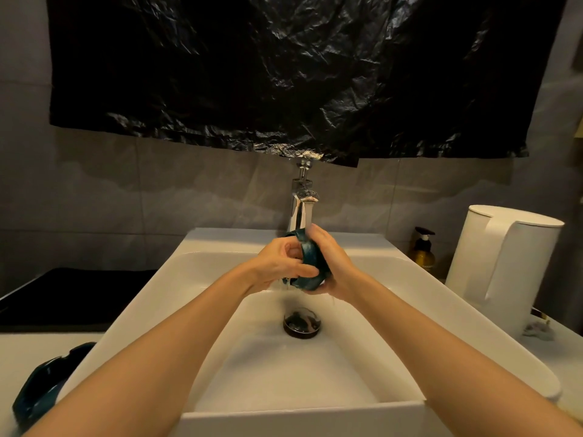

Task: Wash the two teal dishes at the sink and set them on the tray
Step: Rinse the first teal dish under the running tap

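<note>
A person's two hands are holding a small glossy teal dish with a wavy rim (311,258) on edge above the white rectangular basin sink (151,310), directly under the chrome tap (299,206). The dish's hollow is facing left. Water is running from the spout onto the dish's upper edge and dripping off its lower edge towards the dark round drain plug (302,323).

The left hand (277,263) is gripping the dish from the open side, with its fingers curled in against the hollow and its thumb lying across the lower rim. The right hand (335,263) is cupping the dish's outer side, fingers curved up behind it to the rim beneath the stream. The dish's dark blue-green surface is looking wet and is catching small highlights.

A second teal dish (41,392), larger in the view, with the same glossy finish and notched rim, is sitting on the pale worktop (19,345) just beside the sink's near left corner, partly hidden by the left forearm. A flat black tray (63,298) is lying farther back on the left.

On the right, a tall white jug kettle (504,263) is standing beside an amber pump bottle (424,253). A crinkled black plastic sheet (284,74) is hanging on the grey tiled wall above the tap.
</note>
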Demonstrator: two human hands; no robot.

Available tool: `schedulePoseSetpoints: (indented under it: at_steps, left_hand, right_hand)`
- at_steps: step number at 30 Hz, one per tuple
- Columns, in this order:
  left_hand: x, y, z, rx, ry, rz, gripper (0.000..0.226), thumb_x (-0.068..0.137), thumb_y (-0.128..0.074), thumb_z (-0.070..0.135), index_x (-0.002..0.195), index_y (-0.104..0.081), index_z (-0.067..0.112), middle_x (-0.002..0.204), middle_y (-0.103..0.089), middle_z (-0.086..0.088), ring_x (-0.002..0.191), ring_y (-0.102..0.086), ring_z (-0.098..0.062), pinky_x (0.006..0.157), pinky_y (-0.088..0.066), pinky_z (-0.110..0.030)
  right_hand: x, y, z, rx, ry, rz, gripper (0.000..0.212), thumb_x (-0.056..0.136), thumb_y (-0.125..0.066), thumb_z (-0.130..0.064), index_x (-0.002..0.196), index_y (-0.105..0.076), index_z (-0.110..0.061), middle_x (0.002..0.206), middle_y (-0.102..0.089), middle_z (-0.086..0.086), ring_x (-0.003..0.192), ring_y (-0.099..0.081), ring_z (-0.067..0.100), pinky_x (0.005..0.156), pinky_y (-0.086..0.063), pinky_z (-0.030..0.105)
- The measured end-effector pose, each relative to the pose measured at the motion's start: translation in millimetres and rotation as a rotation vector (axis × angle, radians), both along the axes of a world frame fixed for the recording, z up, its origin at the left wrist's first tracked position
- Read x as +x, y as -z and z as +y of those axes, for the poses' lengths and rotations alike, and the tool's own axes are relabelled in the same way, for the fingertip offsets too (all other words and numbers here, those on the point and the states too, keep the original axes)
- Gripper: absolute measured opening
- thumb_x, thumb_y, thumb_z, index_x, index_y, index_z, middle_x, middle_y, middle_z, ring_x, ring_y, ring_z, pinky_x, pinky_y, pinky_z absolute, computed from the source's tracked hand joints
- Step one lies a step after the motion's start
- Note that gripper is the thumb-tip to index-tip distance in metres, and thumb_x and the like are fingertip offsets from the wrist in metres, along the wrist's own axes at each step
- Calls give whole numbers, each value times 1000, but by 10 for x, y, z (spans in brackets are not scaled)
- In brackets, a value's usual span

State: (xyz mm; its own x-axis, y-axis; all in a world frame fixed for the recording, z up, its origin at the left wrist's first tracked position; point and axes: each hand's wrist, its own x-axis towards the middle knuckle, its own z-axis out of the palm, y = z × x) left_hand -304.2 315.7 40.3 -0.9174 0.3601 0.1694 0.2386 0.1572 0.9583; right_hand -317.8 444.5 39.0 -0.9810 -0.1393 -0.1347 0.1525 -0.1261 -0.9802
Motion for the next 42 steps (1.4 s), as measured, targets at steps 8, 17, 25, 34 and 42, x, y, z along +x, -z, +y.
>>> schedulePoseSetpoints:
  at_steps: [8,17,25,34,42]
  left_hand:
    - [24,-14,49,-49,50,3,47,76,-71,-8,119,-57,4,111,-68,-12,103,-66,-24,91,-54,-37]
    - [-27,-29,6,179,30,-128,34,82,-68,-1,115,-58,4,111,-67,-14,106,-64,-27,94,-52,-39]
    - [-9,35,38,-11,4,-65,42,78,-71,-4,116,-58,4,109,-69,-12,101,-67,-26,92,-53,-39]
    - [18,-3,24,-2,58,-34,38,81,-68,-2,116,-58,8,111,-68,-11,103,-66,-24,92,-53,-36]
    - [9,-74,-27,191,42,-94,40,90,-60,20,128,-52,12,121,-63,-9,113,-60,-25,95,-51,-37]
  right_hand:
    - [9,-8,161,-22,-89,-89,41,85,-53,-55,98,-66,-19,101,-68,8,98,-61,26,95,-48,48]
    - [-21,9,144,53,-173,89,28,89,-54,-48,116,-56,-39,115,-62,5,107,-59,28,88,-52,55]
    - [-25,25,120,31,-103,123,36,96,-43,-52,123,-55,-31,117,-66,5,102,-65,23,87,-54,46]
    - [-61,26,37,62,14,198,35,94,-42,-56,122,-50,-37,123,-60,6,106,-62,25,91,-52,51]
    - [-6,-9,103,-33,-76,12,46,87,-41,-68,103,-60,-29,103,-65,5,97,-61,25,82,-48,40]
